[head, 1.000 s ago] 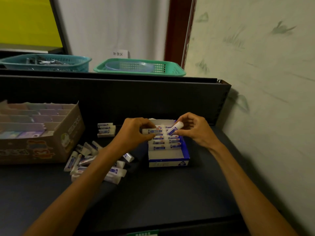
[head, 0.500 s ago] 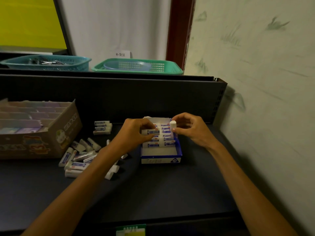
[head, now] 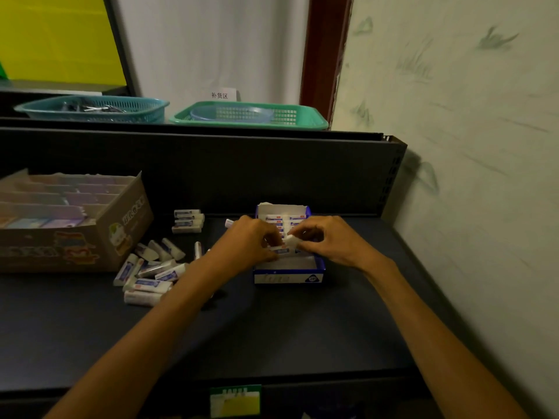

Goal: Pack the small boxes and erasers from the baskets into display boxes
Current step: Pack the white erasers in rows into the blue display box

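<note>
I observe both hands over the blue display box (head: 289, 275) on the dark shelf (head: 272, 328), left hand (head: 251, 241) and right hand (head: 328, 240) each pinching an eraser (head: 292, 241) (loose erasers (head: 148, 275) lie leftward).

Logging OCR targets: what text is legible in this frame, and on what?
"补货区": white sign behind the green basket.
Cardboard box: side print blurred.
Blue display box: front print and logo blurred.
Erasers: wrapper print too small.
Shelf-edge tag: blurred.
</note>
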Motion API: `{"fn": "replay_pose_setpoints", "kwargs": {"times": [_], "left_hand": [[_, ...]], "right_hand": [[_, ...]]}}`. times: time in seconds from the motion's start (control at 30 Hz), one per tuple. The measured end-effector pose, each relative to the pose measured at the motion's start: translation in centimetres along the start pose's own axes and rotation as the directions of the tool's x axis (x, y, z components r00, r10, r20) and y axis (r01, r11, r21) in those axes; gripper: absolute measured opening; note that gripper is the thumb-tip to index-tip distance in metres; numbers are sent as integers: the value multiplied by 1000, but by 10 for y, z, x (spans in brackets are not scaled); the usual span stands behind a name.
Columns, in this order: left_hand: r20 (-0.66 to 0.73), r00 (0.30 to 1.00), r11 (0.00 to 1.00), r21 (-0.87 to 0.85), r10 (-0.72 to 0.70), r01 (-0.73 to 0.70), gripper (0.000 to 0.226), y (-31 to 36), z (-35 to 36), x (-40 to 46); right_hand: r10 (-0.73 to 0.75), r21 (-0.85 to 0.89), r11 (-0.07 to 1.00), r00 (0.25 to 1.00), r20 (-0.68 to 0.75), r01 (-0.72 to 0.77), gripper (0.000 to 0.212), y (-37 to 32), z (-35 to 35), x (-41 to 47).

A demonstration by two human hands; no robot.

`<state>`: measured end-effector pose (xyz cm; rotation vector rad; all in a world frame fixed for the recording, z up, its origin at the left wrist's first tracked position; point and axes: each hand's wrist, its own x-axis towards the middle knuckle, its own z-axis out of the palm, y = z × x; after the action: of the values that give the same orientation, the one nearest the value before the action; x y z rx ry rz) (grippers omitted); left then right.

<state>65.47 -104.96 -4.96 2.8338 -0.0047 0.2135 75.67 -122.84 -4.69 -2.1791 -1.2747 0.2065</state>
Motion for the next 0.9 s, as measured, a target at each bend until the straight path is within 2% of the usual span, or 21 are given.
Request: {"fn": "replay_pose_setpoints", "kwargs": {"times": [0.33,0.67,0.9], "left_hand": [[50,999,986,166,-11,3,27,-1,10,6],[73,997,981,196,-12,-2,29,-4,11,7],[67,998,989,145,17,-27,31,-2,4,4]], "right_hand": [[79,-183,982,989,128,-54,32,-5,2,0],[119,-257,964,979,166,-73,30,-9,2,7],[125,-264,961,982,141,-84,22,-4,2,6]]}}
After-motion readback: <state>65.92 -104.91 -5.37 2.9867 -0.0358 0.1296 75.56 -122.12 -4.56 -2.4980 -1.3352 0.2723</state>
